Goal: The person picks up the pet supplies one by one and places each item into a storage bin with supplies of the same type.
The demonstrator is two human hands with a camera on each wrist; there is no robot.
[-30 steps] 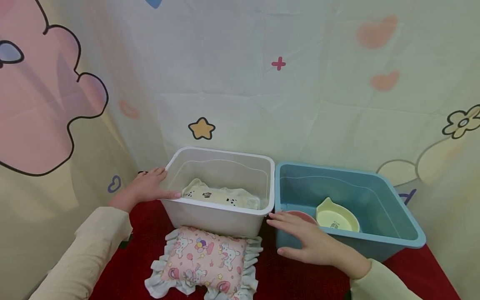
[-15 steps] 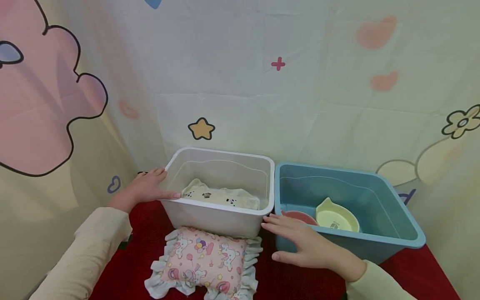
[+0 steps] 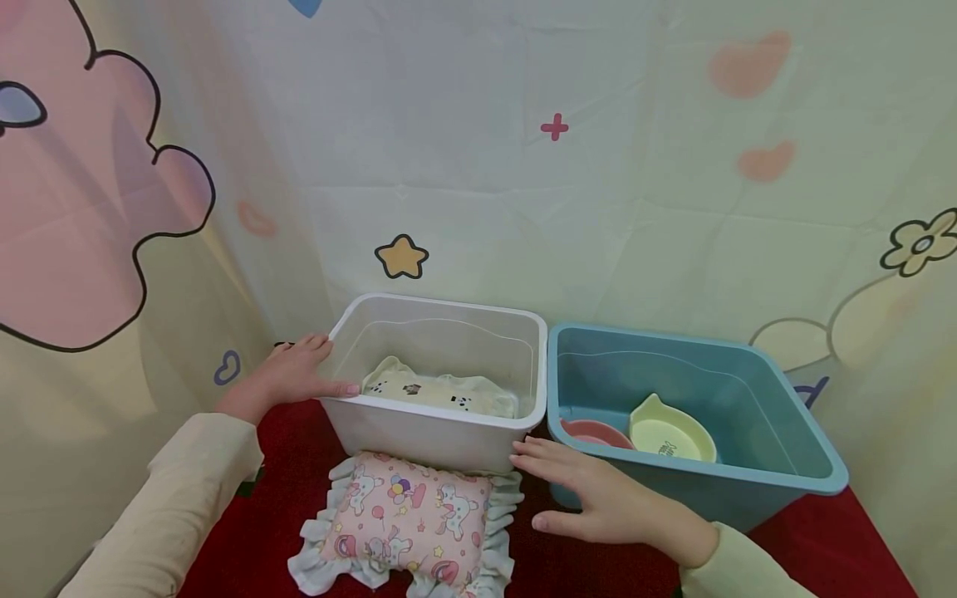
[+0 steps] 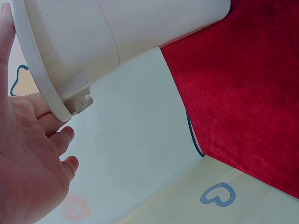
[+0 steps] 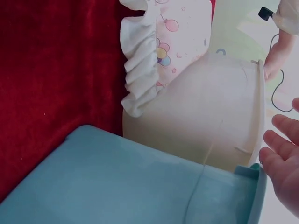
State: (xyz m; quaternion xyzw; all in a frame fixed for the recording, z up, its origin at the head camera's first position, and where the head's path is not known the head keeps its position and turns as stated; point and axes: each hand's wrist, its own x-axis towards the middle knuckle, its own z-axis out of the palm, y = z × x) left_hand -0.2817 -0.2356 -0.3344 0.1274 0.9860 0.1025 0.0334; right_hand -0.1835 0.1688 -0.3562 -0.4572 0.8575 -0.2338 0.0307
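My left hand rests on the left front corner of a white plastic bin, thumb stretched along the front rim. In the left wrist view some fingers pass behind the rim and others lie loose outside it. My right hand, fingers straight, hovers in front of a blue bin near the gap between the bins, holding nothing. Inside the white bin lies a cream cloth piece with a wavy edge and small prints. A pink dish and a pale yellow pointed-edge dish sit in the blue bin.
A pink printed pillow with white ruffles lies before the white bin, on a red cloth. A printed curtain hangs close behind both bins and at the sides.
My right hand has drifted left and slightly down, away from the blue bin's front rim, showing more of the pink dish. The left hand and the bins stay in place.
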